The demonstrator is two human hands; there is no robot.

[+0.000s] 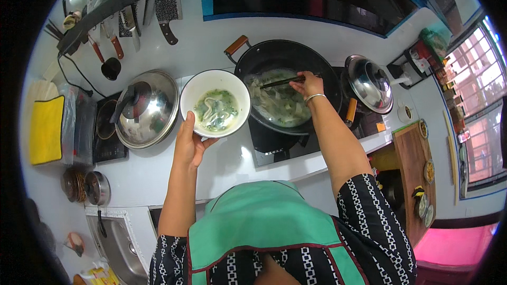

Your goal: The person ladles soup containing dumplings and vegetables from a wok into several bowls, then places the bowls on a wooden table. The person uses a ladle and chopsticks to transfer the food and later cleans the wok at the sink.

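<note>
My left hand (191, 138) grips a white bowl (189, 95) from below and in front, thumb up along its outer wall. Pale broth with noodle-like strips and chopped greens (216, 110) lies in the bowl. My right hand (309, 85) is closed round dark chopsticks (283, 82), which point left over the wok, their tips at the soup. The large black wok (274, 53) has wooden handles and holds cloudy soup (282, 110) with pale strips and greens. The bowl is held at the wok's left rim; whether they touch I cannot tell.
Under the wok is a black cooktop (285, 153). A large steel lid (150, 111) stands left of the bowl, and a smaller lidded pot (369, 84) right of the wok. Knives and a cleaver (168, 8) hang from a wall rack (113, 8). A sink (119, 243) lies lower left.
</note>
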